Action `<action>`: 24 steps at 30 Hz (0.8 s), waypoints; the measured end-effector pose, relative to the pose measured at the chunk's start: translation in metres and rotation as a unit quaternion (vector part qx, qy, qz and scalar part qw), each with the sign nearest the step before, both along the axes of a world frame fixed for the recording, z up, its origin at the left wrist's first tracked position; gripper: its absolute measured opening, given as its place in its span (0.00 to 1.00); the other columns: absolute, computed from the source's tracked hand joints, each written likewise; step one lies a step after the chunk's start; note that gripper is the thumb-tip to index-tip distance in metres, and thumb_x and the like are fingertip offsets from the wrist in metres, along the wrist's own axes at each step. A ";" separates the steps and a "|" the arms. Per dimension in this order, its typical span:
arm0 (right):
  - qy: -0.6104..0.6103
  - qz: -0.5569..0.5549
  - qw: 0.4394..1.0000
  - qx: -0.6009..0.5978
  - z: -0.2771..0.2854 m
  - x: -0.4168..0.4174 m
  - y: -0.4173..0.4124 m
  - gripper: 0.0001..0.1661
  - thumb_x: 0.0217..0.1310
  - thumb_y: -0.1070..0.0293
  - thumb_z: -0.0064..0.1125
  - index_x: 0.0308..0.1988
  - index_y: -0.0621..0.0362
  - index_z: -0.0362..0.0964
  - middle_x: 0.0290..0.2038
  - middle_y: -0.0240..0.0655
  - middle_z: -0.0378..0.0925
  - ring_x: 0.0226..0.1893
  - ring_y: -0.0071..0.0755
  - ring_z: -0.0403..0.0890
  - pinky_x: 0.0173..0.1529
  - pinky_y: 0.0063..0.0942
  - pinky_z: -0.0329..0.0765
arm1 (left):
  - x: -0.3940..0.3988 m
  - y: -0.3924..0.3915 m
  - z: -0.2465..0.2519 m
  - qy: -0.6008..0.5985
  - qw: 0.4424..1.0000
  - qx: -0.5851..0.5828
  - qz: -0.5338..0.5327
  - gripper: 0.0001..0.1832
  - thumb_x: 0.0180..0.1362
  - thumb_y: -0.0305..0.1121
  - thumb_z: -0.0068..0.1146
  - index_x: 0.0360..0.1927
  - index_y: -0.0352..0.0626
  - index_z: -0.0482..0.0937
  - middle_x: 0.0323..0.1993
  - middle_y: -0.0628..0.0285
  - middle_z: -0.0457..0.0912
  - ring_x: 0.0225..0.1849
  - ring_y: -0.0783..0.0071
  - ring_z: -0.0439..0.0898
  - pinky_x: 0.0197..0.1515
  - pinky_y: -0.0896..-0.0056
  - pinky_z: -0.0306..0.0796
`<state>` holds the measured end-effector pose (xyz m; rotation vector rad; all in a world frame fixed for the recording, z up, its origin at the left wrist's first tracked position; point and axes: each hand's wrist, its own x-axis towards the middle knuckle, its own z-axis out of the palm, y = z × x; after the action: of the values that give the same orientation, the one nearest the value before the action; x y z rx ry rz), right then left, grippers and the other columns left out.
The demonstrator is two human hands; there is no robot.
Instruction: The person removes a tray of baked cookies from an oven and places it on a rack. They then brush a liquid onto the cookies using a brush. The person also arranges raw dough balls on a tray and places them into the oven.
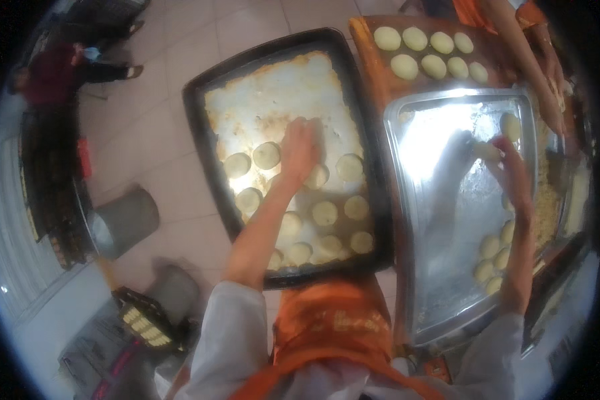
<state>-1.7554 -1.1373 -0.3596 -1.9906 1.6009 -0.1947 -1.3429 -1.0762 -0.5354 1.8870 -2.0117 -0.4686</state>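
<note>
My left hand (302, 147) reaches down over a dark-rimmed baking tray (200, 125), its fingers bunched near the pan surface; whether they hold anything is hidden. Round pale dough pieces (267, 155) lie in loose rows on the lower half of this tray. Over a shiny metal tray (430, 260) at the right, my right hand (510, 162) grips a pale dough piece (486, 151) between thumb and fingers. Another dough piece (510, 127) lies just above that hand, and several more (490, 246) are grouped at the metal tray's lower right, beside my forearm.
Flattened dough rounds (434, 66) lie in two rows on a wooden table (370, 65) at the upper right. Another person's arms (535, 70) reach in beside it. A person (55, 75) is at the far left, and a grey bin (125, 220) stands on the tiled floor.
</note>
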 end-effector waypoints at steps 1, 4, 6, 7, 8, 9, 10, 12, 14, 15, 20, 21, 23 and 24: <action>-0.022 -0.049 0.998 0.020 0.013 0.021 0.017 0.19 0.55 0.73 0.54 0.48 0.57 0.63 0.41 0.33 0.70 0.41 0.29 0.72 0.44 0.28 0.72 | 0.005 -0.001 -0.007 0.013 1.000 -0.001 -0.015 0.30 0.41 0.29 0.59 0.52 0.41 0.67 0.51 0.49 0.67 0.53 0.49 0.66 0.54 0.57 0.63; -0.236 -0.153 0.949 0.141 0.033 0.078 0.071 0.22 0.52 0.72 0.58 0.49 0.57 0.62 0.45 0.37 0.69 0.47 0.32 0.72 0.49 0.29 0.73 | 0.020 0.008 -0.009 0.036 0.999 0.012 -0.028 0.31 0.41 0.28 0.59 0.53 0.41 0.66 0.52 0.49 0.67 0.53 0.50 0.65 0.54 0.56 0.62; -0.343 -0.166 0.901 0.209 0.024 0.126 0.102 0.29 0.49 0.75 0.60 0.53 0.58 0.61 0.50 0.39 0.66 0.50 0.33 0.70 0.52 0.31 0.71 | 0.018 0.014 0.007 0.053 0.998 0.025 -0.014 0.30 0.42 0.27 0.58 0.53 0.39 0.66 0.51 0.48 0.67 0.53 0.50 0.65 0.54 0.55 0.61; -0.346 -0.120 0.899 0.239 0.025 0.157 0.105 0.28 0.50 0.75 0.59 0.53 0.58 0.62 0.50 0.37 0.67 0.51 0.33 0.70 0.53 0.30 0.70 | 0.019 0.026 0.009 0.072 0.997 0.009 -0.001 0.30 0.42 0.27 0.58 0.53 0.39 0.65 0.51 0.48 0.67 0.53 0.50 0.65 0.54 0.55 0.60; -0.207 -0.081 0.947 0.231 0.019 0.185 0.103 0.24 0.50 0.75 0.58 0.50 0.57 0.65 0.49 0.36 0.70 0.51 0.33 0.70 0.53 0.29 0.69 | 0.020 0.040 0.007 0.087 0.996 -0.009 0.014 0.29 0.43 0.28 0.57 0.53 0.38 0.65 0.51 0.48 0.67 0.53 0.50 0.65 0.54 0.55 0.60; -0.192 -0.067 0.958 0.201 0.002 0.204 0.103 0.24 0.49 0.77 0.56 0.49 0.56 0.66 0.47 0.39 0.72 0.50 0.36 0.72 0.52 0.29 0.69 | 0.018 0.049 0.006 0.108 0.994 -0.026 0.024 0.29 0.44 0.28 0.57 0.53 0.37 0.65 0.51 0.48 0.67 0.54 0.50 0.65 0.55 0.55 0.59; -0.195 -0.079 0.962 0.174 -0.019 0.218 0.099 0.24 0.48 0.78 0.55 0.49 0.56 0.67 0.46 0.43 0.72 0.50 0.41 0.72 0.52 0.30 0.69 | 0.014 0.058 0.009 0.102 0.994 0.026 0.024 0.28 0.44 0.28 0.57 0.52 0.37 0.65 0.51 0.48 0.67 0.53 0.50 0.65 0.55 0.56 0.59; -0.132 -0.087 0.987 0.027 -0.065 0.239 0.084 0.23 0.48 0.80 0.51 0.48 0.58 0.67 0.48 0.45 0.70 0.49 0.49 0.71 0.53 0.34 0.67 | -0.001 0.068 0.016 0.097 0.987 0.131 0.009 0.27 0.45 0.28 0.56 0.52 0.35 0.65 0.51 0.47 0.67 0.53 0.50 0.65 0.54 0.56 0.59; -0.110 -0.079 0.986 -0.100 -0.104 0.256 0.071 0.22 0.49 0.80 0.49 0.48 0.59 0.66 0.49 0.45 0.69 0.49 0.52 0.69 0.55 0.38 0.65 | -0.006 0.074 0.011 0.098 0.992 0.077 0.002 0.26 0.46 0.29 0.56 0.52 0.35 0.65 0.50 0.47 0.67 0.52 0.49 0.65 0.54 0.55 0.59; -0.086 -0.048 0.991 -0.091 -0.117 0.255 0.073 0.22 0.49 0.80 0.49 0.48 0.59 0.66 0.50 0.45 0.69 0.49 0.52 0.69 0.56 0.38 0.65 | -0.008 0.076 0.008 0.099 0.994 0.048 0.001 0.26 0.47 0.30 0.55 0.51 0.35 0.65 0.50 0.47 0.67 0.52 0.49 0.65 0.53 0.55 0.60; -0.075 -0.035 0.996 -0.026 -0.129 0.247 0.095 0.21 0.52 0.77 0.50 0.49 0.58 0.66 0.51 0.46 0.68 0.52 0.51 0.68 0.57 0.38 0.64 | -0.005 0.078 0.009 0.141 0.989 0.038 0.009 0.25 0.47 0.30 0.55 0.50 0.36 0.66 0.49 0.48 0.68 0.51 0.50 0.66 0.53 0.56 0.60; -0.086 -0.052 0.995 0.000 -0.118 0.248 0.099 0.20 0.52 0.77 0.50 0.48 0.58 0.66 0.50 0.46 0.68 0.51 0.51 0.68 0.56 0.37 0.64 | -0.004 0.078 0.009 0.150 0.988 0.045 0.008 0.25 0.46 0.29 0.55 0.50 0.36 0.66 0.49 0.49 0.68 0.51 0.50 0.66 0.53 0.56 0.60; -0.114 -0.082 0.989 0.053 -0.085 0.255 0.102 0.18 0.53 0.77 0.51 0.47 0.58 0.67 0.49 0.46 0.69 0.51 0.49 0.69 0.55 0.36 0.66 | 0.000 0.083 0.003 0.150 0.984 0.088 0.038 0.24 0.47 0.29 0.55 0.50 0.38 0.67 0.49 0.49 0.68 0.51 0.51 0.66 0.54 0.56 0.59; -0.119 -0.077 0.988 0.056 -0.073 0.251 0.107 0.17 0.53 0.76 0.51 0.46 0.58 0.68 0.48 0.46 0.70 0.50 0.48 0.70 0.54 0.35 0.67 | -0.001 0.085 0.002 0.154 0.981 0.110 0.047 0.24 0.47 0.29 0.55 0.50 0.38 0.67 0.49 0.50 0.68 0.52 0.51 0.66 0.54 0.56 0.59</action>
<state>-1.5043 -1.0303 -0.4325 -1.6899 1.5738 -0.3798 -1.3443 -0.9910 -0.5337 1.8841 -1.7202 -0.9277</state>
